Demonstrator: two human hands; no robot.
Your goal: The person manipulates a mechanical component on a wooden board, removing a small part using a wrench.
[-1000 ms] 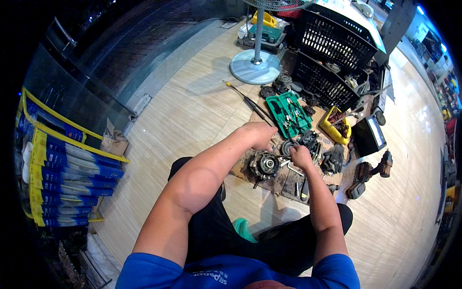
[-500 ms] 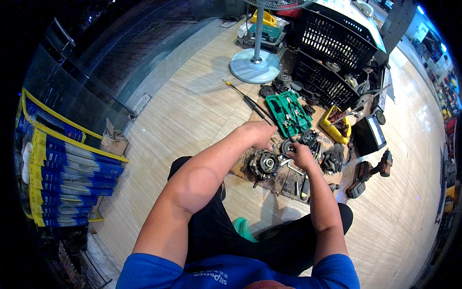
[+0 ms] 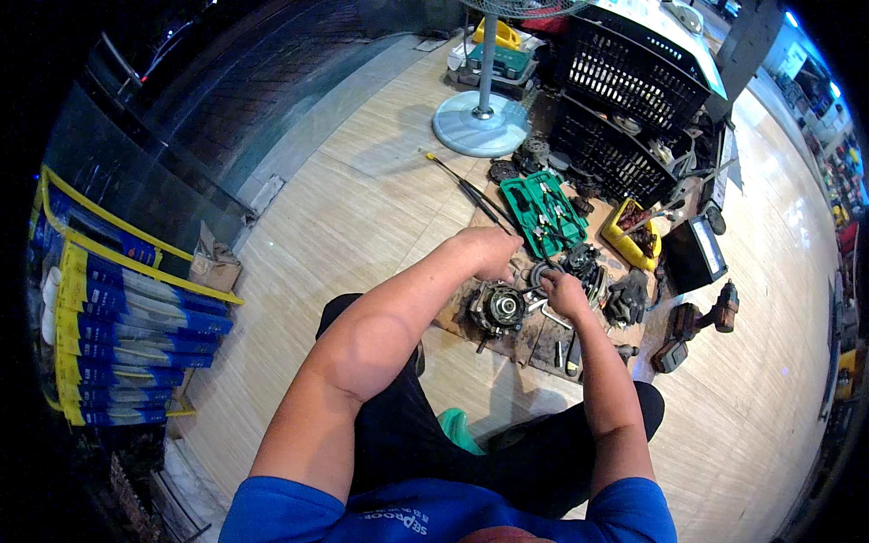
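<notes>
My left hand (image 3: 493,255) is curled beside a long dark tool with a yellow tip (image 3: 475,194); what its fingers hold is hidden. My right hand (image 3: 561,294) grips a dark tool (image 3: 553,267) over a round grey part (image 3: 539,274). Just left of that hand is a greasy metal housing (image 3: 501,309) with a central bore, on dirty cardboard (image 3: 453,308). An open green case of pliers (image 3: 543,213) lies beyond both hands. Loose bright tools (image 3: 552,317) and a dark crumpled item, perhaps gloves (image 3: 625,299), are near my right hand.
A yellow tray (image 3: 630,233), black box (image 3: 695,253) and cordless power tool (image 3: 722,306) sit to the right. Behind them are stacked black crates (image 3: 629,77) and a fan stand (image 3: 480,122). A yellow rack of blue packages (image 3: 136,326) stands at the left.
</notes>
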